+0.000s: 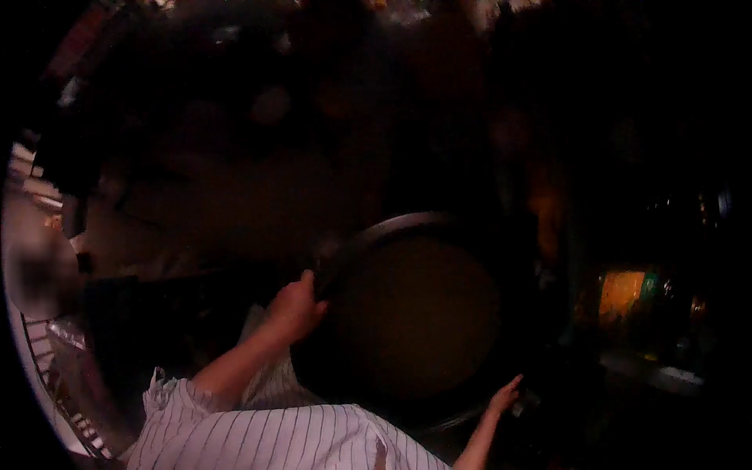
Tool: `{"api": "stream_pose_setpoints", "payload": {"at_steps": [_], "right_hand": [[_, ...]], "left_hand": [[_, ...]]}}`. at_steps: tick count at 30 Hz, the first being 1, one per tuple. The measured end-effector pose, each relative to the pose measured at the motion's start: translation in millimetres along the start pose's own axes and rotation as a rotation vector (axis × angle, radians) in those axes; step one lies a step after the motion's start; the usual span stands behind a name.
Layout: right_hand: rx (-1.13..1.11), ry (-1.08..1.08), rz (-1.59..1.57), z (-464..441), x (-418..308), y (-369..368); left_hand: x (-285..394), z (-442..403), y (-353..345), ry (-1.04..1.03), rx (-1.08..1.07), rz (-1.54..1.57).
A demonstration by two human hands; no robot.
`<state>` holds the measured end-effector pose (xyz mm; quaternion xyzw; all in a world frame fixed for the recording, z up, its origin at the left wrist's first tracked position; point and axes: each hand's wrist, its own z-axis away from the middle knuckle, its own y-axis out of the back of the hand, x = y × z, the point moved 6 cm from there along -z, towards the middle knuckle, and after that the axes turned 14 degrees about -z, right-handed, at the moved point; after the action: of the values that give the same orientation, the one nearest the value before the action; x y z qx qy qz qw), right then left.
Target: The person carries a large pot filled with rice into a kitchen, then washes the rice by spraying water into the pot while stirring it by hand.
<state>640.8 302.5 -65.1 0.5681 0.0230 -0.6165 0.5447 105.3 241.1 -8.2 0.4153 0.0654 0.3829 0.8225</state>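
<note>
Two-handed, spans a large round pan between the fingers of left hand and right hand, apparently to balance its width. Folds left ones onto the edge beside them; sets right ones near the opposite edge, too dark to tell how spread or whether gripping.

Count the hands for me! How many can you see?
2. The left hand is at the left side of the big round vessel; the right hand is near its lower right. It's very dark, so more could be hidden.
</note>
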Motion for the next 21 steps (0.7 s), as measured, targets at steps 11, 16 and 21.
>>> {"api": "stream_pose_setpoints", "payload": {"at_steps": [11, 16, 21], "right_hand": [[-0.38, 0.558, -0.11, 252.8, -230.5, -154.3], [-0.497, 0.882, -0.124, 266.4, -253.8, -225.1], [-0.551, 0.669, -0.207, 397.1, -247.3, -286.5]], "left_hand": [[-284.1, 97.7, 206.4, 0.151, 0.361, 0.313], [-347.6, 102.5, 226.1, 0.2, 0.428, 0.336], [-449.4, 112.7, 259.0, 0.256, 0.463, 0.349]]}}
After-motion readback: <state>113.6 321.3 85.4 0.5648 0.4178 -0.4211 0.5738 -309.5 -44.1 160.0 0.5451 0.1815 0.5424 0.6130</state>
